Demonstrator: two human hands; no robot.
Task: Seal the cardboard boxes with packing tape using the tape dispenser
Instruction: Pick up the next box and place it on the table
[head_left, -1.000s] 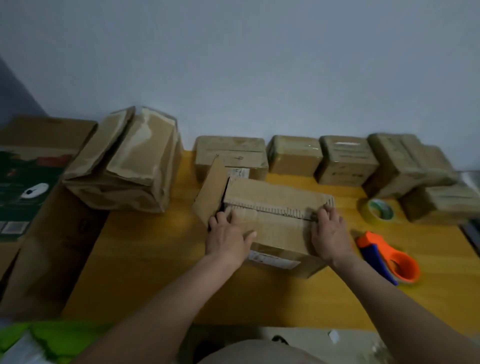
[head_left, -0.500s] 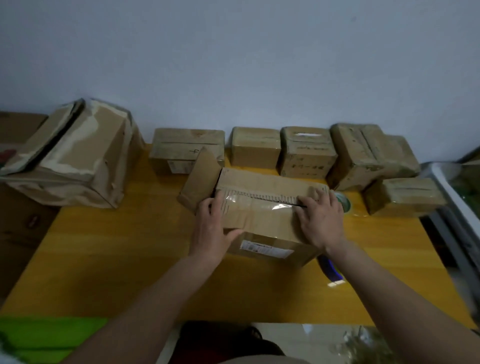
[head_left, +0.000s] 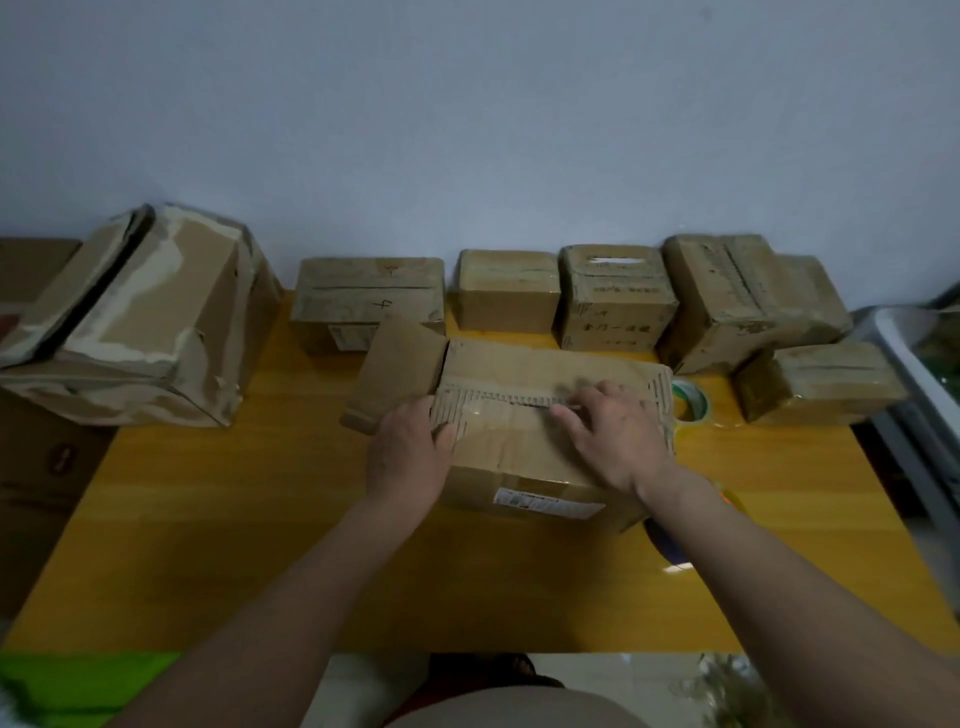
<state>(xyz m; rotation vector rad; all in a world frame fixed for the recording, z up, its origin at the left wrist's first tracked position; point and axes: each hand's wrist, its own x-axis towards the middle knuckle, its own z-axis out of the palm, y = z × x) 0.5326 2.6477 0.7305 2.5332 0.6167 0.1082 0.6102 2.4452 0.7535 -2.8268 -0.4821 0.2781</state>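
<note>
Mid-frame, one cardboard box (head_left: 540, 447) sits on the yellow desk (head_left: 208, 519) w/ both hands on its top. Left hand (head_left: 408, 457) rests on the box's left edge, fingers loosely bent over the corner, pressing the flap down rather than gripping. Right hand (head_left: 610, 436) lies flat, fingers straight, pushing along the centre seam where the torn corrugated edges meet. A side flap (head_left: 397, 371) at the box's upper left sticks out, not folded in.

Progress, as a judgement: this box is only being closed; some old glossy tape shows on top, but no fresh strip is clearly laid. Tape dispenser (head_left: 670, 545) is mostly hidden under the right forearm, lower right of the box, just a dark blue bit visible, so it's not in hand yet. A tape roll (head_left: 691, 402) sits just right of the box.

Row of smaller boxes (head_left: 613, 296) along the wall, upper centre to right, look taped already. Big battered box (head_left: 145, 322) at upper left appears open at its top seam — likely left to do.
</note>
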